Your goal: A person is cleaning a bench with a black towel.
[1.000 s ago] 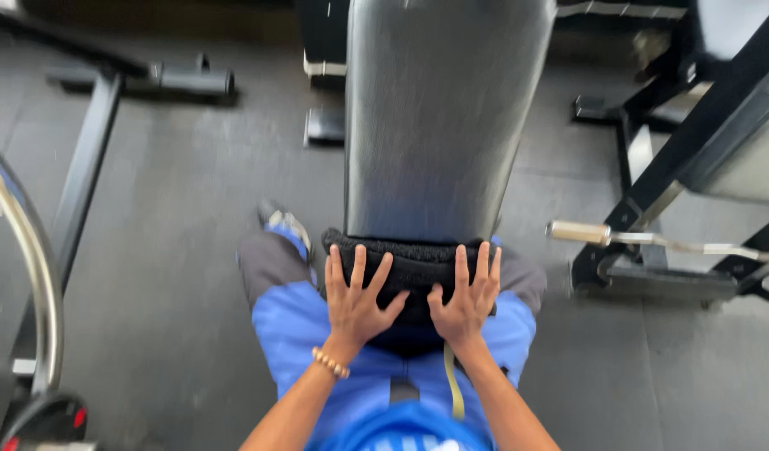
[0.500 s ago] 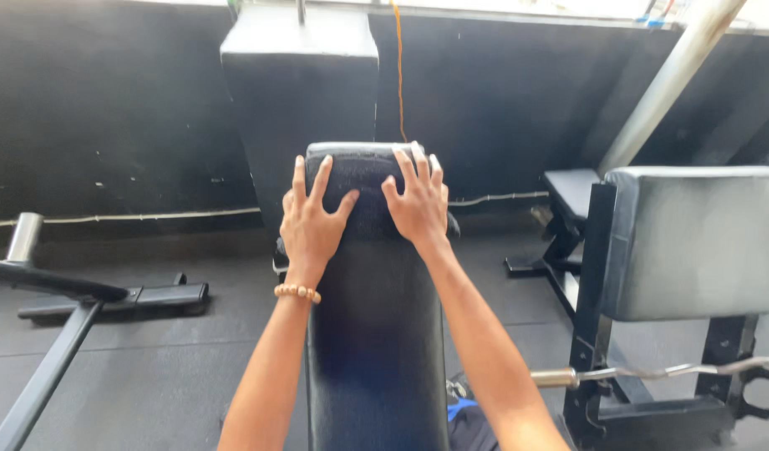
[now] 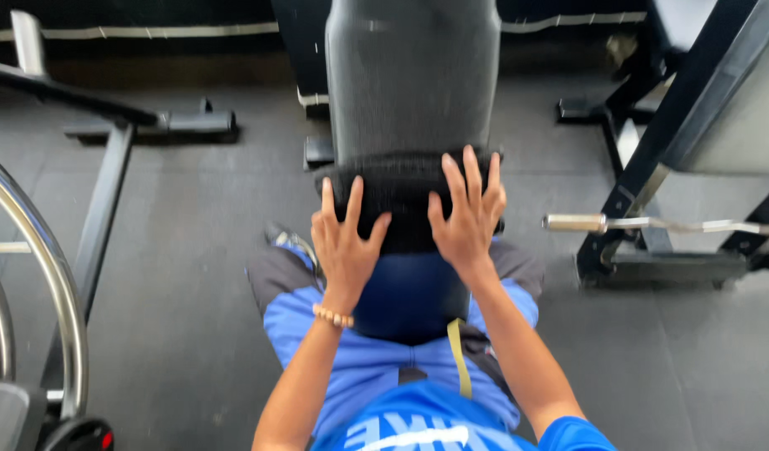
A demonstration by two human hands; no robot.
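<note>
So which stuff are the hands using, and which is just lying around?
In use:
left hand
right hand
black cloth
bench pad

Lying about:
barbell bar
black rack
chrome rail
floor frame

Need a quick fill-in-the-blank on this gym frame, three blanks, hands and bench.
1. Both hands, left hand and right hand, lie flat on a dark ____ draped over the bench.
2. The beaded bracelet sits on the ____ wrist.
3. The curl bar rests on the rack to the person's ____.

Missing words: towel; left; right
</note>
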